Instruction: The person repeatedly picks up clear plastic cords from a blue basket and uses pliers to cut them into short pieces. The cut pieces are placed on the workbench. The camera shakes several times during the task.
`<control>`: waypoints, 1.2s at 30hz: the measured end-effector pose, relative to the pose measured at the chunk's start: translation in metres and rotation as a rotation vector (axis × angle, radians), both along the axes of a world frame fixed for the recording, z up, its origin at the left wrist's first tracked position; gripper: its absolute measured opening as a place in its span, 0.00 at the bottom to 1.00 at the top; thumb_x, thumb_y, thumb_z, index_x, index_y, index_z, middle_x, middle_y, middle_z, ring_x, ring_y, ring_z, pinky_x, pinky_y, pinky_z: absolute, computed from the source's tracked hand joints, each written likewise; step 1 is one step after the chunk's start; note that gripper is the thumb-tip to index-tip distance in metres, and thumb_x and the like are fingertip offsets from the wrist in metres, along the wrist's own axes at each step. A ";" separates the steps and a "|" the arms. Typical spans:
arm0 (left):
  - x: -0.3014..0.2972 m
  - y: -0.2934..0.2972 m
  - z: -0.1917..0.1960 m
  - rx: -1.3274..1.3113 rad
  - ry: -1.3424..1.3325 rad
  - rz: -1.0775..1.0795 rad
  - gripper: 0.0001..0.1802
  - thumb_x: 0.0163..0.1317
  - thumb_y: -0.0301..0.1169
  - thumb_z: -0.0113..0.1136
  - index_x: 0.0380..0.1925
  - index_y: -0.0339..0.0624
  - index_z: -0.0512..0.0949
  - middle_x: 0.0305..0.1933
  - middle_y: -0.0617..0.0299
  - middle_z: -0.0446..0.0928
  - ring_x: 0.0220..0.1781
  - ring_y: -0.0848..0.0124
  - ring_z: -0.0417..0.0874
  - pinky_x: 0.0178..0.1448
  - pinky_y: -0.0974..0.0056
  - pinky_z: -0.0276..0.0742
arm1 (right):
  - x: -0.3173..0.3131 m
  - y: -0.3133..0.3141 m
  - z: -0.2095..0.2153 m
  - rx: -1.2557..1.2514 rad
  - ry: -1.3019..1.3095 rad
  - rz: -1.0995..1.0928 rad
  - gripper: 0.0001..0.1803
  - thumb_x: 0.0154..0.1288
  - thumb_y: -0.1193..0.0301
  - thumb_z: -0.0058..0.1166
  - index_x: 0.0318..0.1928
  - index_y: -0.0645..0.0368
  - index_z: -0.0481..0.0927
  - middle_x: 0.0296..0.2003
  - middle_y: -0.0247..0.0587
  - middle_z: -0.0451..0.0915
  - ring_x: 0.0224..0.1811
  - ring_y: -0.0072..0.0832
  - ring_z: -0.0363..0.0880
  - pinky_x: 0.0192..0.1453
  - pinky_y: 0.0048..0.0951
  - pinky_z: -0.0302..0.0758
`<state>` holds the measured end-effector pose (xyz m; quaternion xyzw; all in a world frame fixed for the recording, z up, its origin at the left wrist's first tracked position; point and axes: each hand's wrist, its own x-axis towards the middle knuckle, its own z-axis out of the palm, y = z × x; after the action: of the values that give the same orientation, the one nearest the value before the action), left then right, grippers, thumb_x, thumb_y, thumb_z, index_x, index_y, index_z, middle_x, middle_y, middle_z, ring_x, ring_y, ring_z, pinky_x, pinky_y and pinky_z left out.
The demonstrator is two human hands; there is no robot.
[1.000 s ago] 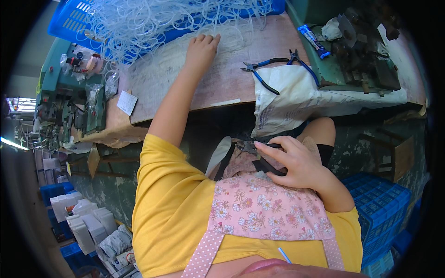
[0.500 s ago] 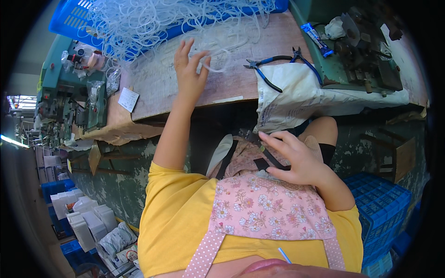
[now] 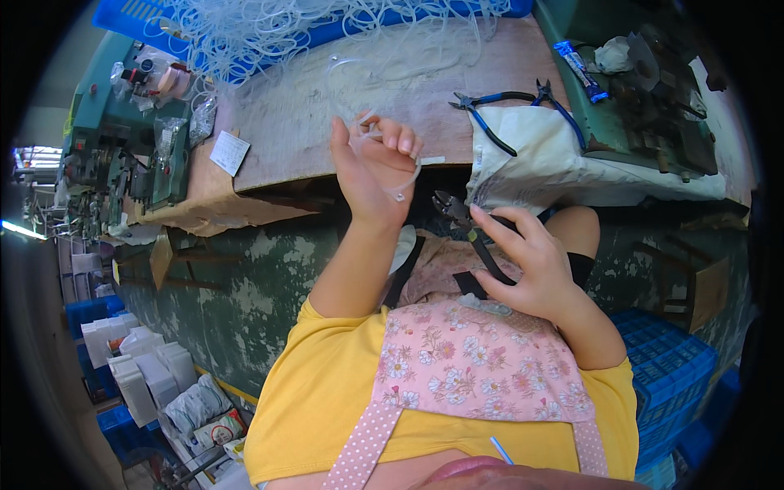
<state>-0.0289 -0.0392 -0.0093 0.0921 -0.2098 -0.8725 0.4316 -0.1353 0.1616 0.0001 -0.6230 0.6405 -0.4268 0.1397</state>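
Observation:
My left hand point(image 3: 371, 167) is raised in front of the bench edge, its fingers curled around a loop of clear plastic tubing point(image 3: 392, 167) that trails back toward the tangled pile of clear tubing point(image 3: 269, 33) on the wooden bench top point(image 3: 327, 122). My right hand point(image 3: 531, 261) is over my lap and grips black-handled cutting pliers point(image 3: 469, 233), jaws pointing up-left toward the left hand. The jaws are a short way below the tubing and do not touch it.
A blue crate point(image 3: 131, 12) holds the tubing pile at the back. Blue-handled pliers point(image 3: 498, 110) lie on a white cloth bag point(image 3: 555, 163). A green machine point(image 3: 114, 155) stands left, a metal fixture point(image 3: 653, 98) right. Blue crates point(image 3: 678, 359) sit beside my right leg.
My left hand drew back from the pile on the bench toward me, bringing a tubing loop with it. My right hand lifted the cutting pliers slightly up toward it.

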 end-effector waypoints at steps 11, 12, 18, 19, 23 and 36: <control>0.003 0.027 0.013 -0.127 0.075 0.071 0.29 0.73 0.54 0.36 0.56 0.41 0.68 0.22 0.63 0.61 0.26 0.68 0.64 0.36 0.61 0.63 | 0.011 0.003 0.011 0.015 0.318 0.017 0.40 0.40 0.71 0.66 0.62 0.44 0.75 0.46 0.46 0.71 0.41 0.41 0.72 0.45 0.39 0.71; 0.003 0.029 0.014 -0.140 0.060 0.091 0.30 0.72 0.54 0.37 0.56 0.40 0.69 0.21 0.64 0.61 0.26 0.69 0.63 0.35 0.63 0.63 | 0.011 0.003 0.011 0.000 0.316 0.012 0.39 0.41 0.72 0.66 0.61 0.44 0.76 0.46 0.44 0.71 0.39 0.40 0.72 0.42 0.38 0.71; 0.002 0.034 0.015 -0.161 0.032 0.134 0.32 0.71 0.55 0.40 0.56 0.37 0.71 0.21 0.64 0.60 0.26 0.69 0.62 0.32 0.64 0.62 | 0.008 0.002 0.006 -0.046 0.363 0.009 0.39 0.41 0.74 0.67 0.61 0.44 0.76 0.45 0.43 0.71 0.37 0.39 0.71 0.40 0.37 0.70; 0.003 0.033 0.015 -0.154 0.022 0.135 0.32 0.71 0.55 0.39 0.56 0.37 0.71 0.21 0.64 0.60 0.26 0.69 0.62 0.32 0.64 0.61 | 0.007 0.002 0.006 -0.035 0.377 0.016 0.41 0.40 0.74 0.67 0.62 0.44 0.75 0.45 0.44 0.71 0.39 0.40 0.72 0.43 0.38 0.71; 0.006 0.025 0.017 -0.161 0.084 -0.209 0.34 0.72 0.56 0.38 0.57 0.35 0.70 0.25 0.62 0.69 0.32 0.65 0.71 0.39 0.62 0.69 | 0.002 0.000 0.006 -0.050 0.359 0.061 0.41 0.40 0.74 0.66 0.62 0.44 0.75 0.44 0.45 0.71 0.41 0.41 0.72 0.45 0.39 0.71; 0.011 0.032 -0.036 -1.756 -0.514 0.717 0.46 0.67 0.40 0.55 0.74 0.43 0.38 0.75 0.37 0.46 0.65 0.48 0.67 0.66 0.48 0.65 | -0.013 0.008 0.004 0.158 -1.736 0.790 0.49 0.53 0.72 0.62 0.74 0.61 0.51 0.54 0.49 0.72 0.38 0.28 0.72 0.43 0.28 0.71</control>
<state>-0.0183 -0.0073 -0.0455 -0.0165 -0.8310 -0.1771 0.5271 -0.1482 0.1695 0.0040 -0.2490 0.0841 -0.6174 0.7415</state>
